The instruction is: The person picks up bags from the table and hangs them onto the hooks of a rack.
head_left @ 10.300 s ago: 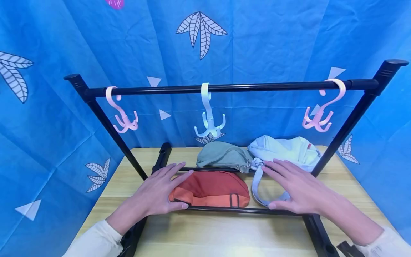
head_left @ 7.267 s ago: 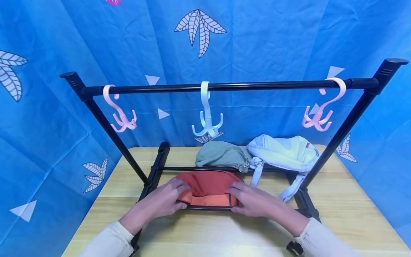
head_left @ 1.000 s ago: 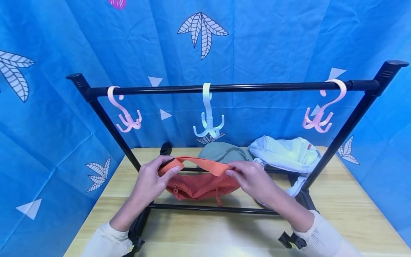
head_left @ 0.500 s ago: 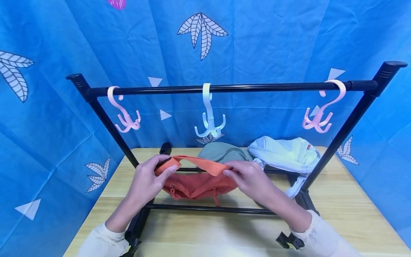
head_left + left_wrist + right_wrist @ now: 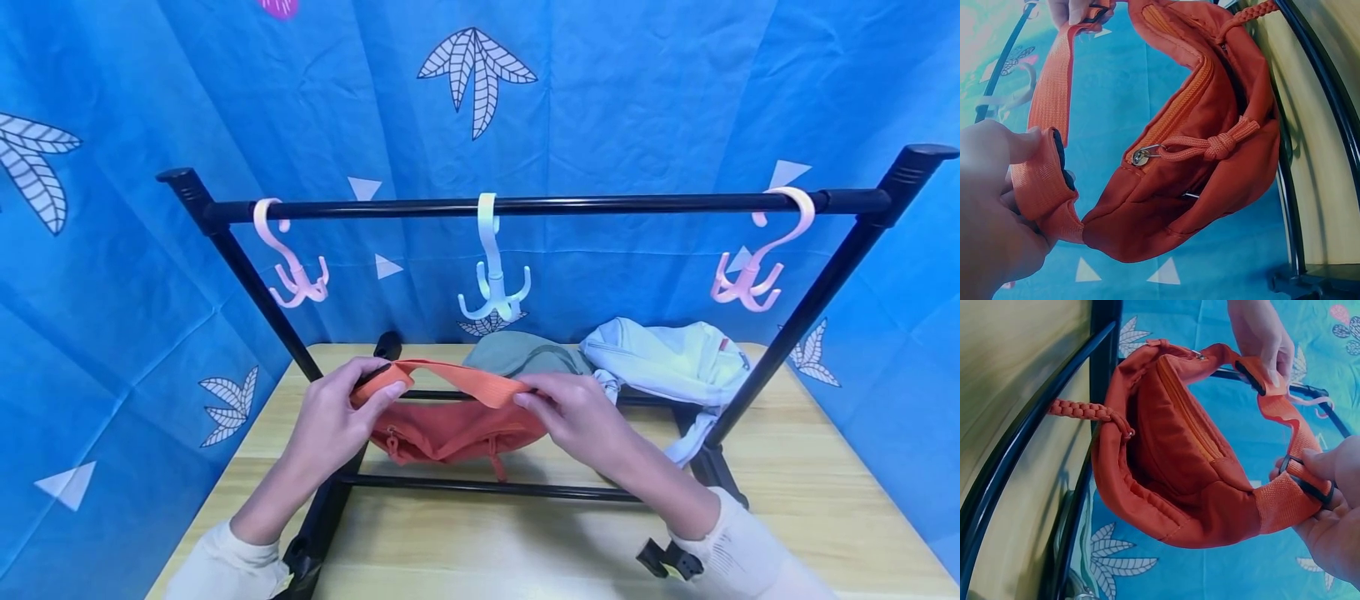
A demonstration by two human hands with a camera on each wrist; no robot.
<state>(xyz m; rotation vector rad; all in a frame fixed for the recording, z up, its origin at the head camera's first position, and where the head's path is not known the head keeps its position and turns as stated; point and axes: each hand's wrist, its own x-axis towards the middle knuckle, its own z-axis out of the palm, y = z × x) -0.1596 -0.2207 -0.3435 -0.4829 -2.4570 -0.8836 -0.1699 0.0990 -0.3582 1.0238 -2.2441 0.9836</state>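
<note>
A red waist bag hangs below its orange strap, its zip pulls dangling, just above the rack's lower front bar. My left hand pinches the strap's left part, thumb on top, beside a dark buckle. On the other side my right hand pinches the strap by a black slider, clear in the right wrist view. Between the hands the strap is a loose, twisted arch. In the left wrist view the bag's zipper and a knotted cord pull face the camera.
Above runs the black rack's top bar, carrying a pink hook at left, a pale blue hook mid-bar and a pink hook at right. Behind lie a grey-green bag and a light blue bag on the wooden table.
Over ten seconds both hands have come to the red bag, taken its strap and raised it off the lower bar. In the last second, hands and bag drift slightly left.
</note>
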